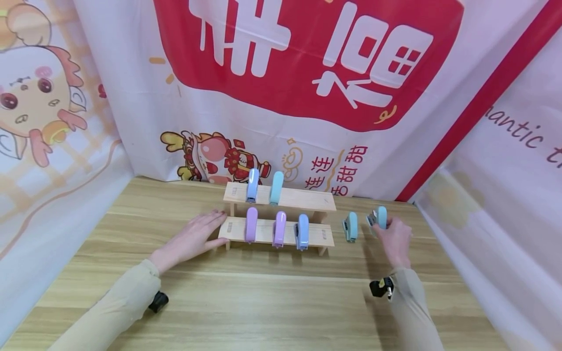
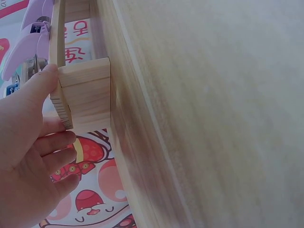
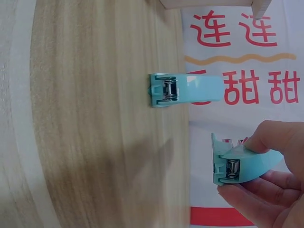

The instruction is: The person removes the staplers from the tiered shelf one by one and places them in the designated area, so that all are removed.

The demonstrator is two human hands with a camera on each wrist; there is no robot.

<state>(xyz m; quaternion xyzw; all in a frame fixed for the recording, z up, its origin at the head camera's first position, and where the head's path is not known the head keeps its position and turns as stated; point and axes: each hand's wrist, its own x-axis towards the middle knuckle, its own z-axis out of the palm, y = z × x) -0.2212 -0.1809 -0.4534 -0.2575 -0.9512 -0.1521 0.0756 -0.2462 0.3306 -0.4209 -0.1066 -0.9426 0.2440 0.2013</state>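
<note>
My left hand (image 1: pixel 195 237) holds the left end of a two-step wooden rack (image 1: pixel 325 236), thumb at the front corner and fingers along the end. The left wrist view shows the thumb (image 2: pixel 43 80) against the board. My right hand (image 1: pixel 396 240) grips a teal stapler (image 3: pixel 254 166) above the table, thumb on one side and fingers on the other. Left of it, another teal stapler (image 1: pixel 351 226) stands upright on the table. The lower step bears two purple staplers (image 1: pixel 251 225) (image 1: pixel 279 229) and a blue stapler (image 1: pixel 302 232). A blue stapler (image 1: pixel 252 185) and a teal stapler (image 1: pixel 276 188) stand on the upper step.
The wood-grain table (image 1: pixel 272 302) stretches in front of the rack. Behind it hangs a printed cloth (image 1: pixel 131 97) with red and white lettering, and cloth walls close off both sides. Small black devices (image 1: pixel 159 302) sit at both wrists.
</note>
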